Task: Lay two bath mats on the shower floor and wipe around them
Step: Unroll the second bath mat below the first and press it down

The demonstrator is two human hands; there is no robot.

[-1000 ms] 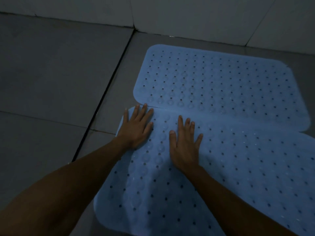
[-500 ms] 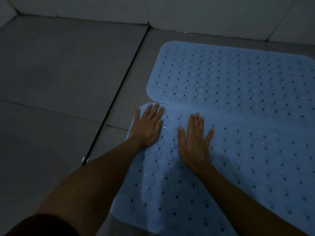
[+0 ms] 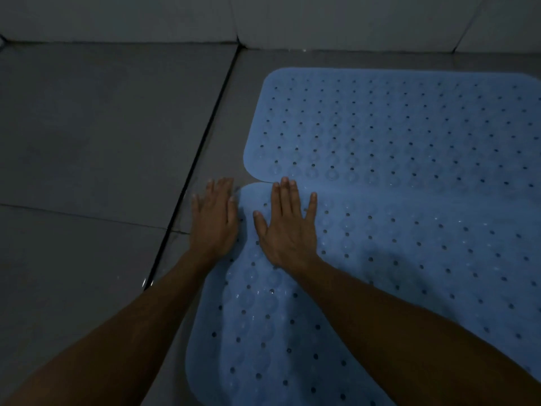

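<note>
Two light blue perforated bath mats lie on the grey tiled floor. The far mat (image 3: 395,127) lies flat near the back wall. The near mat (image 3: 395,259) overlaps or meets its front edge and looks slightly rippled. My left hand (image 3: 215,218) rests flat, fingers apart, across the near mat's left edge, mostly on the tile. My right hand (image 3: 288,227) presses flat on the near mat's far-left corner, fingertips at the seam between the mats. Neither hand holds anything.
Large grey floor tiles (image 3: 102,127) stretch to the left, with a dark grout line (image 3: 199,162) running diagonally beside the mats. A pale tiled wall (image 3: 263,19) closes the back. Lighting is dim.
Both hands have slid left along the near mat; my left hand now sits mostly off its edge on the tile. The view has shifted, so the mats appear further right.
</note>
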